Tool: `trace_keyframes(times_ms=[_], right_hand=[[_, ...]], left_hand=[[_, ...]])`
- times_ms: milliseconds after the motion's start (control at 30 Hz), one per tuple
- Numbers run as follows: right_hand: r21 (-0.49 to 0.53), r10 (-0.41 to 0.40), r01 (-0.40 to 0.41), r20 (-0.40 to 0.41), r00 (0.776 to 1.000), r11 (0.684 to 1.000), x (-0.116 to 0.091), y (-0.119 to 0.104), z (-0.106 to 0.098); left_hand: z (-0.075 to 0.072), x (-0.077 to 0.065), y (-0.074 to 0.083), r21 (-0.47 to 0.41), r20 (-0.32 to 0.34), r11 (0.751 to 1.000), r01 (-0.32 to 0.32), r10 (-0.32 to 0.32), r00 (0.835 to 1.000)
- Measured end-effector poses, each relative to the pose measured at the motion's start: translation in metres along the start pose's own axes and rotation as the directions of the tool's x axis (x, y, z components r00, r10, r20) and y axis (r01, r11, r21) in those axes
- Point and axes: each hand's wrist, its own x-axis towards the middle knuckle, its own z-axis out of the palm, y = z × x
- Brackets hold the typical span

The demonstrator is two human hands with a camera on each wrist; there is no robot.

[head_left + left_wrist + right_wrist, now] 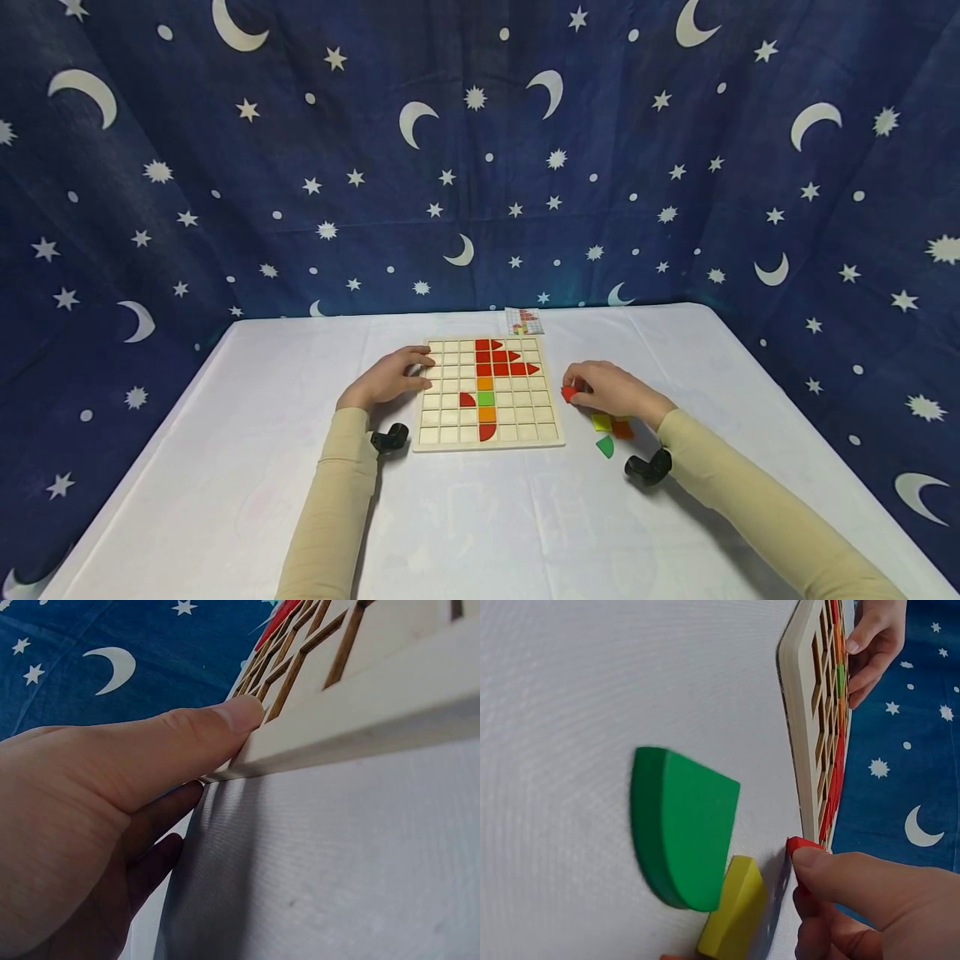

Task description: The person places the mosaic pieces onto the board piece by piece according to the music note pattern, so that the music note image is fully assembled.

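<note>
My left hand (390, 377) rests at the left edge of a wooden grid board (450, 447). In the left wrist view its thumb (187, 742) lies on the board's rim, the other fingers alongside. Right of the board, my right hand (611, 389) pinches a small red block (568, 392) between thumb and fingers; its exact shape is partly covered. In the board sit red squares (483, 357), red pointed pieces, orange squares (486, 414), a green square (486, 399) and two red quarter-rounds (487, 432).
Near my right hand lie a green quarter-round (605, 447), a yellow block (602, 422) and an orange block (622, 429). Behind the board is a pattern card (523, 321). A white cloth covers the table (480, 533), and a starry blue curtain (480, 225) hangs behind.
</note>
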Motion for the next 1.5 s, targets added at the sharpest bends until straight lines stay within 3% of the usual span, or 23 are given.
trace_keyframes(times_ms=[233, 433, 733, 967, 1300, 1500], right_hand=[[-0.039, 0.029, -0.033, -0.101, 0.994, 0.999, -0.0005, -0.0023, -0.0014], [0.018, -0.014, 0.014, -0.015, 1.0, 1.0, -0.0036, -0.0035, -0.0016], [0.015, -0.027, 0.026, 0.027, 0.999, 1.0, -0.0028, 0.0026, 0.0], [0.054, 0.009, -0.011, 0.037, 0.999, 0.998, 0.0004, 0.0039, 0.0037], [0.002, -0.088, 0.088, -0.001, 0.996, 0.996, 0.0002, 0.0038, 0.0054], [-0.037, -0.097, 0.096, -0.005, 0.995, 0.995, 0.0015, -0.0036, 0.0006]], left_hand=[[0.0006, 0.0006, -0.0001, -0.002, 0.003, 1.0, 0.003, -0.003, 1.0], [0.0001, -0.0001, 0.0001, 0.002, 0.001, 1.0, -0.005, 0.005, 1.0], [-0.0004, -0.0016, 0.0013, -0.01, 0.006, 1.0, 0.007, -0.007, 1.0], [0.0003, 0.0001, 0.0002, -0.012, 0.004, 1.0, 0.014, -0.014, 1.0], [0.0008, -0.0008, 0.0, -0.014, 0.0, 1.0, 0.009, -0.009, 1.0], [-0.0002, -0.0002, 0.0003, -0.016, 0.008, 1.0, 0.018, -0.018, 1.0]])
